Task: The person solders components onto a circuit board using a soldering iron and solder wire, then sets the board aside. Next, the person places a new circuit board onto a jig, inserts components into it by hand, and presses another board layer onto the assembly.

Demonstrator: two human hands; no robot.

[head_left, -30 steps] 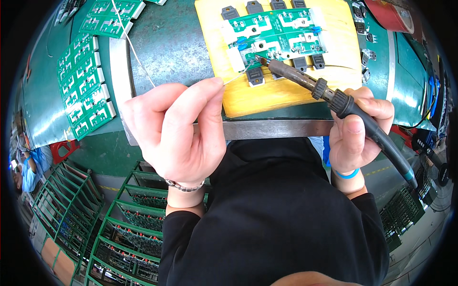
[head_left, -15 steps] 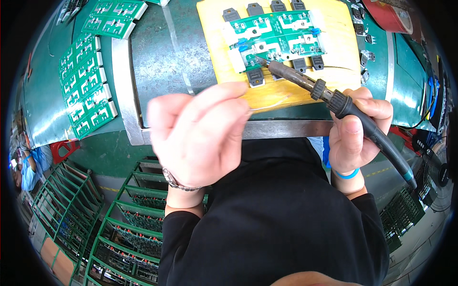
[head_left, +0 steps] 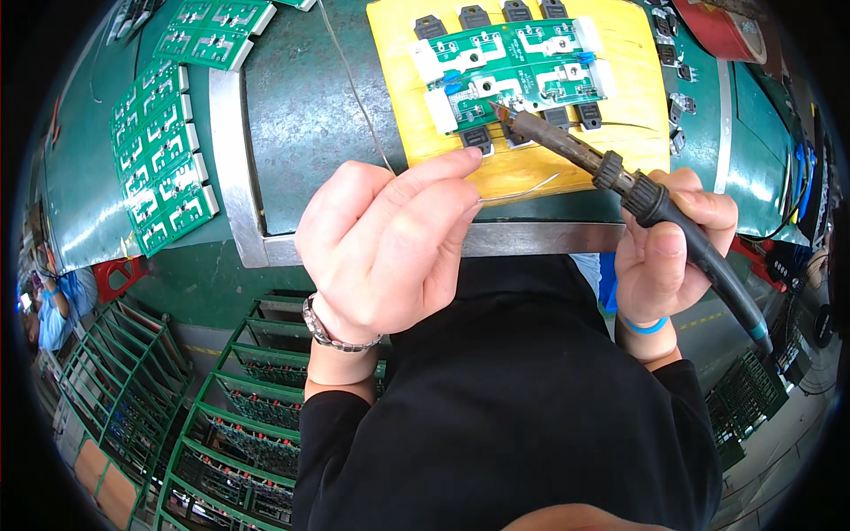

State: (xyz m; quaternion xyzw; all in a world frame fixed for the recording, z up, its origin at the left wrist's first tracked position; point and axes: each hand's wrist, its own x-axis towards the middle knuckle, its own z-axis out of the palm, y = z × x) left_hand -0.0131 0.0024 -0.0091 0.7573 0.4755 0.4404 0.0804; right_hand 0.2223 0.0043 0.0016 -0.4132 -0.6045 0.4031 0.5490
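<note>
Left hand (head_left: 385, 252) pinching thin wire (head_left: 524, 194), right hand (head_left: 668, 252) gripping soldering iron (head_left: 568, 147), green circuit board (head_left: 518, 73) on yellow slab (head_left: 637, 62)

Soldering-iron handle (head_left: 719, 281): I see matt black plastic.
Iron barrel (head_left: 561, 144): dull, browned metal.
Yellow board (head_left: 633, 80): streaked, wood-like to me.
Table rim (head_left: 540, 237): smooth bare metal.
Shirt (head_left: 549, 380): matt black cloth.

An electronics assembly workshop surrounds me. Green circuit boards (head_left: 164, 159) lie in rows on a green-topped workbench (head_left: 301, 106), and a soldering iron (head_left: 571, 146) points toward a larger board (head_left: 522, 71) on a yellow slab (head_left: 639, 88). Lower down, green metal racks (head_left: 212, 380) hold many populated boards (head_left: 257, 432). A yellow floor stripe (head_left: 204, 350) passes behind, and at far left (small and blurred from here) is a person in light blue (head_left: 58, 320).
</note>
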